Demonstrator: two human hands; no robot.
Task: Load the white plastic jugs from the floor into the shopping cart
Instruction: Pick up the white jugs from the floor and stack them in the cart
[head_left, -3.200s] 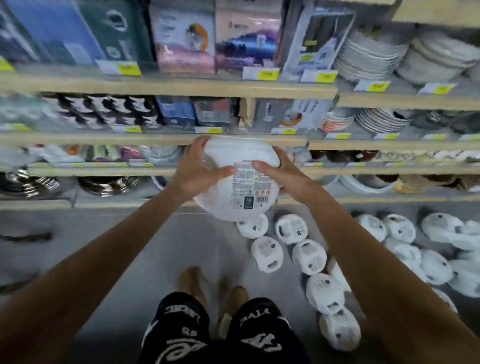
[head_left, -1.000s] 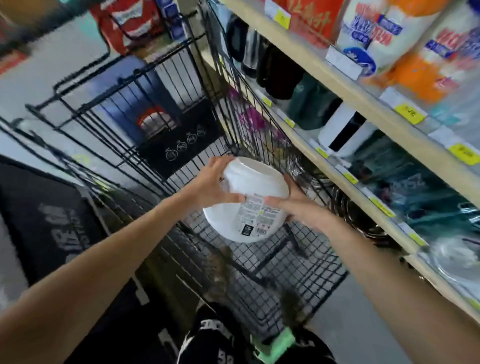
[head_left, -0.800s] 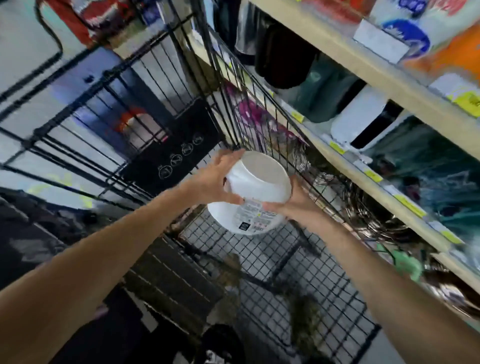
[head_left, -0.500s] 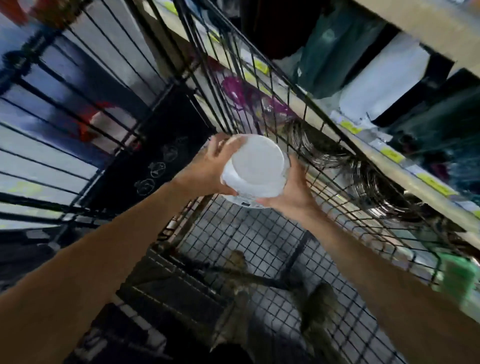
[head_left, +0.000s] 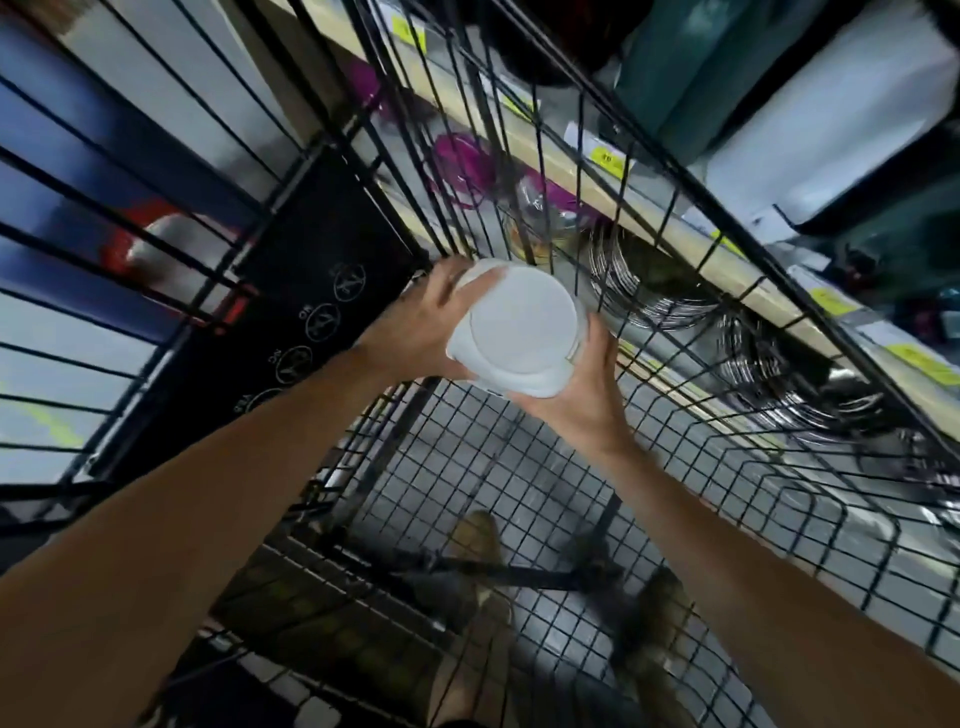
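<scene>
We grip the round white plastic jug inside the black wire shopping cart, left hand curled at nine o'clock, right hand at five

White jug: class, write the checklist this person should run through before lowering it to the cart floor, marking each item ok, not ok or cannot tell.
1. Grip on the white jug, left hand and right hand on opposite sides: ok.
2. Jug inside the shopping cart walls: ok.
3. Jug upright, lid facing up: ok.
4. Lid sealed: cannot tell.
5. Mesh floor directly beneath jug free: cannot tell, hidden by jug and hands.
</scene>
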